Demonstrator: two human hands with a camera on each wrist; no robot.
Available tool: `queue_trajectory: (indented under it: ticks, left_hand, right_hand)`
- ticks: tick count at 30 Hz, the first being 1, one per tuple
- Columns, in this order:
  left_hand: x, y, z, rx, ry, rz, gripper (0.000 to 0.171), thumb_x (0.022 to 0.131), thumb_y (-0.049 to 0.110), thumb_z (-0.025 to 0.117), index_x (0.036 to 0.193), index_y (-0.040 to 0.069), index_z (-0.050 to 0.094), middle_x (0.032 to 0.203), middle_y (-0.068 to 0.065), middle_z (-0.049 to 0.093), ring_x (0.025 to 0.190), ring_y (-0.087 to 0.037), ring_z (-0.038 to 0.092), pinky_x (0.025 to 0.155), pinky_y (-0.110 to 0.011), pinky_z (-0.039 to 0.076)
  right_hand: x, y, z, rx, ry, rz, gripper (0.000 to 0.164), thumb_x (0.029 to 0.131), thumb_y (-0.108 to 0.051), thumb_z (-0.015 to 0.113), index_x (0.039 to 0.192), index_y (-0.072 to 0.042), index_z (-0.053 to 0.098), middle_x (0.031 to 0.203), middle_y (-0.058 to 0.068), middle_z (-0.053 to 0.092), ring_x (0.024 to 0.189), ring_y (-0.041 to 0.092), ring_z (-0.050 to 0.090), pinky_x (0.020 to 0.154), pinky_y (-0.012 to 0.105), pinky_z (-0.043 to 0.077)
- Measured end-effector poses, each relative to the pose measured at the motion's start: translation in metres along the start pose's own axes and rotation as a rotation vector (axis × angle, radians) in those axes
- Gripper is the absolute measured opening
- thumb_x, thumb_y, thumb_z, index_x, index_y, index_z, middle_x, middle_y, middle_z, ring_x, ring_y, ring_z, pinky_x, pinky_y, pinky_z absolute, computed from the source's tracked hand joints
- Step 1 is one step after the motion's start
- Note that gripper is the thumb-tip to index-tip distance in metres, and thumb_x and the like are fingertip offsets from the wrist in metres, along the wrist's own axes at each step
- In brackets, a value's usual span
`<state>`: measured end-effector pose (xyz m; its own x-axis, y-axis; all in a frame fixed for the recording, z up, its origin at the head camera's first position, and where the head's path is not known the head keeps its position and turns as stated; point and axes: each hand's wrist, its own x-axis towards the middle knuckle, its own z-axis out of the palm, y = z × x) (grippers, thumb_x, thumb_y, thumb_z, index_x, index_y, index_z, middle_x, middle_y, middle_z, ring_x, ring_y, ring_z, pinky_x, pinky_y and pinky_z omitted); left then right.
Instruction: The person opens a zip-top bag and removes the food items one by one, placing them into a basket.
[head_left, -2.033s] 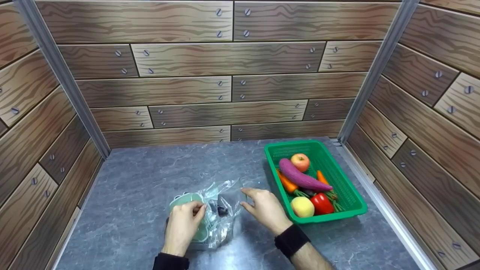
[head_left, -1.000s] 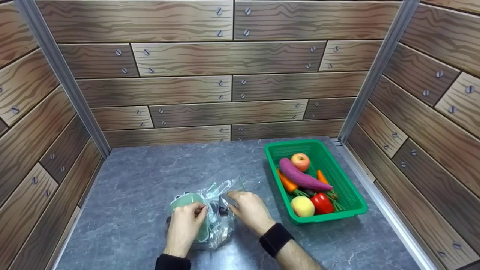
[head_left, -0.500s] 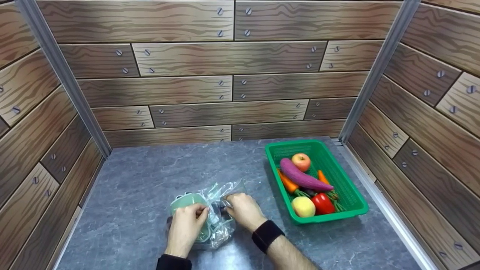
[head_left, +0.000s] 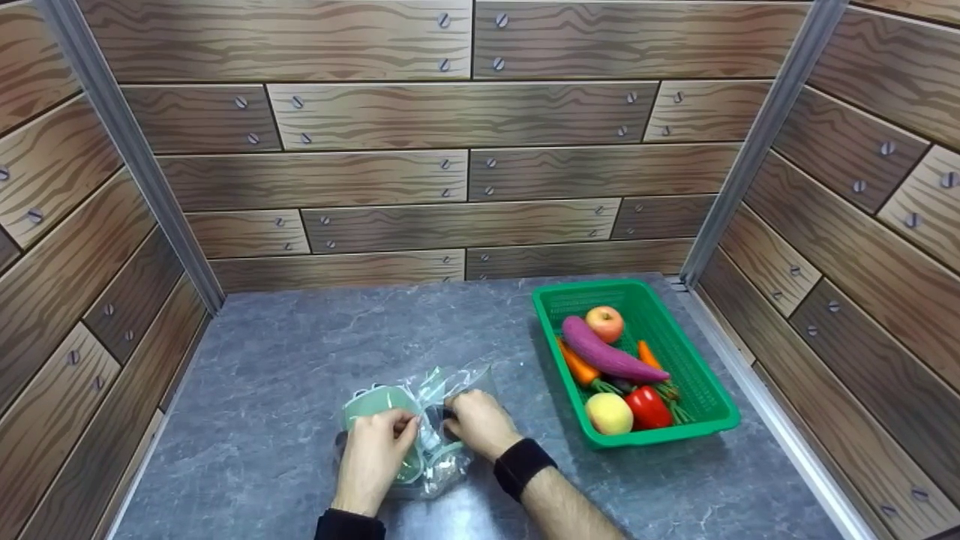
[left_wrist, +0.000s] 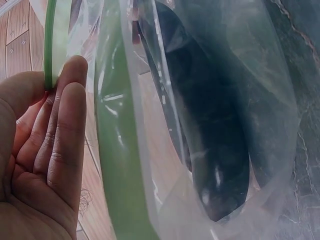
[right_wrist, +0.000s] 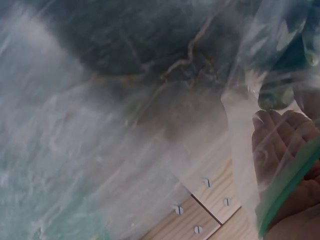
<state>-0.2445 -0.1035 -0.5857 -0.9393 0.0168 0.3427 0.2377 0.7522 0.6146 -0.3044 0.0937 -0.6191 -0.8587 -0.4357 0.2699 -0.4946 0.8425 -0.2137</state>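
Observation:
On the table lies a clear zip bag (head_left: 381,397) with a pale green panel and a green seal strip (left_wrist: 49,45). My left hand (head_left: 373,454) pinches the strip between thumb and fingers. Inside the bag is a long, dark, glossy vegetable like an eggplant (left_wrist: 210,120). My right hand (head_left: 480,424) is at the bag's mouth, its fingers bent beside something dark. In the right wrist view these fingers (right_wrist: 275,135) show partly behind clear plastic, next to a dark green shape (right_wrist: 277,97). Whether they hold it is unclear.
To the right stands a green basket (head_left: 716,390) holding an apple (head_left: 604,324), a purple eggplant (head_left: 611,352), carrots (head_left: 579,364), a red pepper (head_left: 649,406) and a yellow peach-like fruit (head_left: 610,413). Wood-patterned walls enclose the grey table (head_left: 315,337) at back and sides.
My right hand has moved left from the bag's outer edge to its mouth, and its fingers have bent. The left hand keeps its pinch almost in place. The basket stays put.

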Motion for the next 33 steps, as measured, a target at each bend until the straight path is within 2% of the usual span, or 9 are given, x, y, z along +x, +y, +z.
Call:
queue_trajectory:
  ticks: [4, 11, 20, 27, 33]
  left_hand:
    - [0.0, 0.0, 0.001, -0.001, -0.005, -0.001, 0.01, 0.095, 0.026, 0.079, 0.086, 0.022, 0.081, 0.076, 0.009, 0.078, 0.067, 0.001, 0.068, 0.061, -0.02, 0.054]
    - [0.0, 0.0, 0.001, 0.0, -0.015, -0.012, 0.009, 0.094, 0.024, 0.079, 0.087, 0.021, 0.082, 0.076, 0.009, 0.078, 0.067, 0.002, 0.068, 0.06, -0.02, 0.054]
    - [0.0, -0.001, 0.002, 0.005, -0.028, -0.033, 0.009, 0.095, 0.024, 0.078, 0.086, 0.022, 0.082, 0.076, 0.01, 0.078, 0.065, 0.002, 0.066, 0.059, -0.021, 0.053]
    - [-0.001, 0.0, 0.003, 0.01, -0.003, -0.015, 0.009, 0.094, 0.025, 0.079, 0.086, 0.021, 0.082, 0.075, 0.009, 0.078, 0.065, 0.002, 0.066, 0.06, -0.02, 0.053]
    - [-0.002, -0.001, 0.002, 0.009, 0.003, -0.011, 0.009, 0.094, 0.025, 0.079, 0.087, 0.02, 0.082, 0.075, 0.01, 0.077, 0.064, 0.002, 0.064, 0.059, -0.02, 0.051]
  right_hand:
    - [0.001, 0.0, 0.007, 0.003, -0.022, 0.034, 0.019, 0.087, -0.027, 0.084, 0.078, -0.019, 0.07, 0.074, -0.001, 0.075, 0.064, 0.016, 0.069, 0.059, 0.03, 0.055]
    - [-0.002, -0.003, 0.01, -0.003, 0.026, 0.043, 0.017, 0.088, -0.027, 0.084, 0.078, -0.018, 0.073, 0.074, 0.0, 0.076, 0.066, 0.021, 0.072, 0.06, 0.033, 0.057]
    - [-0.005, -0.008, 0.001, -0.021, 0.056, 0.059, 0.016, 0.088, -0.026, 0.085, 0.079, -0.019, 0.073, 0.074, 0.001, 0.076, 0.065, 0.023, 0.072, 0.058, 0.034, 0.057]
    - [-0.007, -0.011, -0.009, -0.072, 0.085, 0.037, 0.017, 0.087, -0.023, 0.085, 0.079, -0.018, 0.071, 0.075, 0.0, 0.075, 0.067, 0.023, 0.073, 0.057, 0.037, 0.056]
    - [-0.01, -0.009, -0.018, -0.068, 0.109, 0.035, 0.014, 0.088, -0.021, 0.083, 0.079, -0.019, 0.072, 0.077, -0.003, 0.077, 0.071, 0.022, 0.075, 0.061, 0.038, 0.059]
